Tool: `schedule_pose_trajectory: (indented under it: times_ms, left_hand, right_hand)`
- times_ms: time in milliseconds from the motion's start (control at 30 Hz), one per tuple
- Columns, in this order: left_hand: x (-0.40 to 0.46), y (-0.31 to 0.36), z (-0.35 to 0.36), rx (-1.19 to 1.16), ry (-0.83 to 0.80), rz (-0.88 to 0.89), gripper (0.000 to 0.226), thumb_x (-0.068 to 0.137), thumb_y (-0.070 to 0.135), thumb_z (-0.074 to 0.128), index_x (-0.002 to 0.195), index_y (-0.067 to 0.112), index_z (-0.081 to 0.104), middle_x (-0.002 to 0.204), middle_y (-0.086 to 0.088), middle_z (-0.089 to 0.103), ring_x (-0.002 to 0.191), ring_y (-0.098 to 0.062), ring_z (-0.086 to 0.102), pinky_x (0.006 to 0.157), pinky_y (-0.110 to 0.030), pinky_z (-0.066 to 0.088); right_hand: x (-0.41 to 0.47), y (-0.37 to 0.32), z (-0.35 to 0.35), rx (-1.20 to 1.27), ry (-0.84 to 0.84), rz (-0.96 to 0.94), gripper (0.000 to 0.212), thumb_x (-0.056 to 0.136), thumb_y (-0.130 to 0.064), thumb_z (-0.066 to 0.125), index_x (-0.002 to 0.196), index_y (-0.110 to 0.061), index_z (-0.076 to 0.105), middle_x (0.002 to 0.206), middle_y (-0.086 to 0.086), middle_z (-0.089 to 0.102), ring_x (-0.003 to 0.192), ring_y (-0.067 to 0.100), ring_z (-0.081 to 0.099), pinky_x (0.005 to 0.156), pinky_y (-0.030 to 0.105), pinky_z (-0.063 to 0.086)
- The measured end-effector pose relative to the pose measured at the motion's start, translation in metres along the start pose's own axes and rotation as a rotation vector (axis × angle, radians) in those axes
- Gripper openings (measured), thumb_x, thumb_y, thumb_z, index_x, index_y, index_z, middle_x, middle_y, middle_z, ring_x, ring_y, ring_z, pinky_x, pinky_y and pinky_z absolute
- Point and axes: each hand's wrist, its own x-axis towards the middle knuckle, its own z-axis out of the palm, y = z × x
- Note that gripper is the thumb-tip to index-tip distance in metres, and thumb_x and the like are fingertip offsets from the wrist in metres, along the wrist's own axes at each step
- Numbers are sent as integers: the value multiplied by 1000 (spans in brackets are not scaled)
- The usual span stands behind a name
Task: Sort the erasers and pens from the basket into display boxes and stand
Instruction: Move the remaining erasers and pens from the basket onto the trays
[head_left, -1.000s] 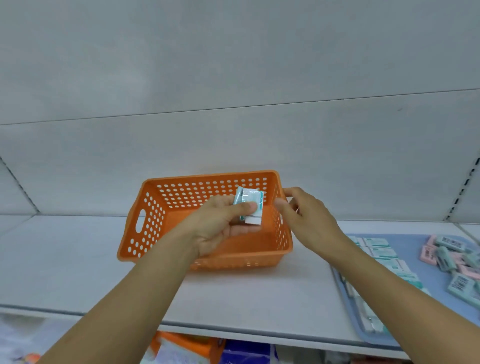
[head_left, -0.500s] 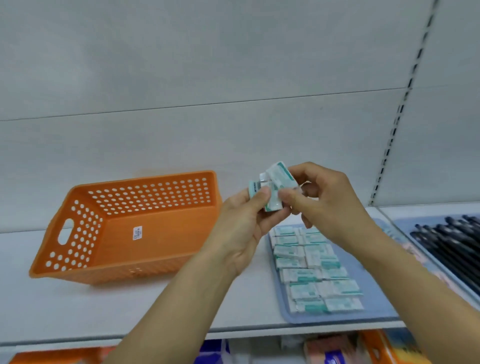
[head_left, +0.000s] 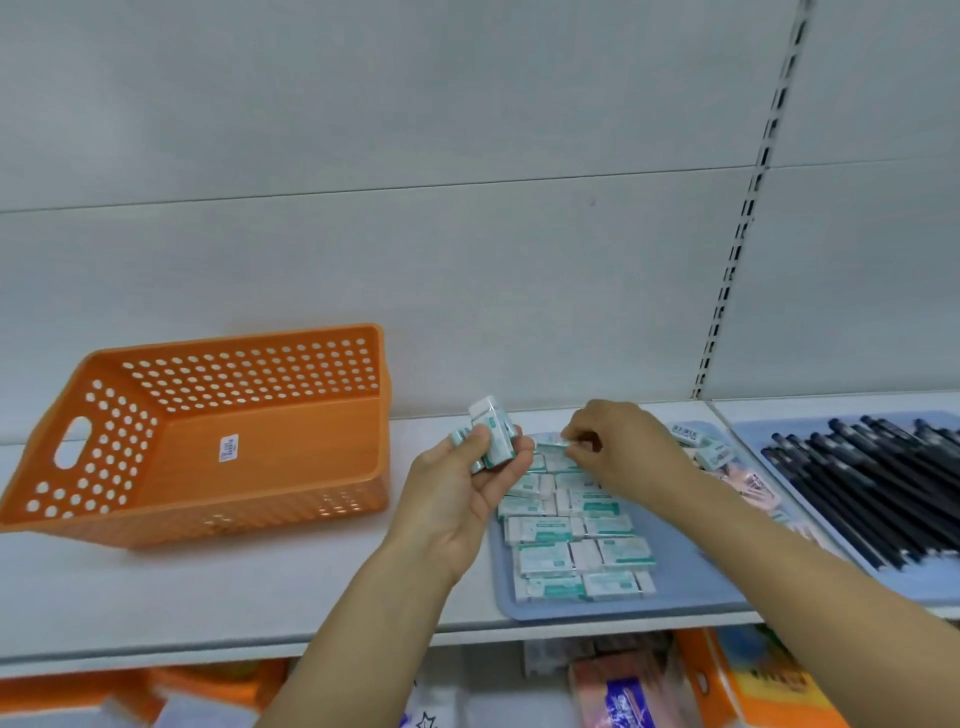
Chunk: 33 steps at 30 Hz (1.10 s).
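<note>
On the white shelf (head_left: 208, 587), nearest us, we see the pale blue flat tray (head_left: 675, 587) holding rows of white-and-teal wrapped erasers (head_left: 576, 545), with pink-wrapped erasers (head_left: 753, 486) towards its right side. Our left hand (head_left: 467, 499) grips a small bunch of white-and-teal erasers (head_left: 491, 434) above the tray's left edge. Our right hand (head_left: 618, 447) pinches a single eraser (head_left: 550, 443) over the tray's far end. A second blue tray (head_left: 748, 434) to the right carries black pens (head_left: 883, 478). Further left, the orange perforated plastic basket (head_left: 218, 426) shows only a label inside.
</note>
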Motion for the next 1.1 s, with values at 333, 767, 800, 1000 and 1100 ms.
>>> schedule_pose_trajectory:
  times_ms: [333, 767, 800, 1000, 1100]
  left_hand:
    - [7, -18, 9, 91, -127, -16, 20, 97, 0, 49, 111, -5, 62, 101, -21, 72, 93, -27, 72, 76, -32, 60]
    - [23, -18, 26, -107, -150, -20, 24, 100, 7, 47, 119, -2, 60, 114, -20, 67, 102, -29, 69, 92, -40, 54]
    - [26, -16, 26, -118, -142, -15, 24, 100, 7, 47, 119, -3, 59, 113, -21, 67, 101, -30, 69, 90, -40, 55]
    - [31, -6, 33, -142, -73, 56, 27, 102, 3, 42, 126, -2, 53, 110, -24, 67, 98, -32, 69, 85, -41, 57]
    - [34, -4, 22, -117, 48, 85, 25, 99, 1, 46, 124, 2, 52, 104, -18, 66, 94, -29, 67, 81, -42, 57]
  right_hand:
    - [-15, -20, -27, 620, 22, -18, 23, 93, -31, 60, 84, -14, 72, 78, 1, 68, 74, 13, 60, 76, 32, 50]
    - [5, -35, -39, 630, 91, 65, 16, 89, -14, 62, 93, -16, 77, 82, -6, 73, 79, 11, 68, 78, 33, 56]
    - [7, -37, -39, 623, 103, 62, 15, 88, -14, 64, 93, -16, 77, 81, -6, 73, 78, 11, 68, 75, 32, 56]
    - [18, -44, -37, 715, 119, 60, 11, 83, -14, 71, 79, -16, 62, 77, 5, 67, 66, 12, 58, 61, 24, 48]
    - [33, -26, -36, 678, 178, 70, 9, 87, -11, 66, 79, -14, 62, 74, 8, 65, 64, 14, 54, 59, 24, 44]
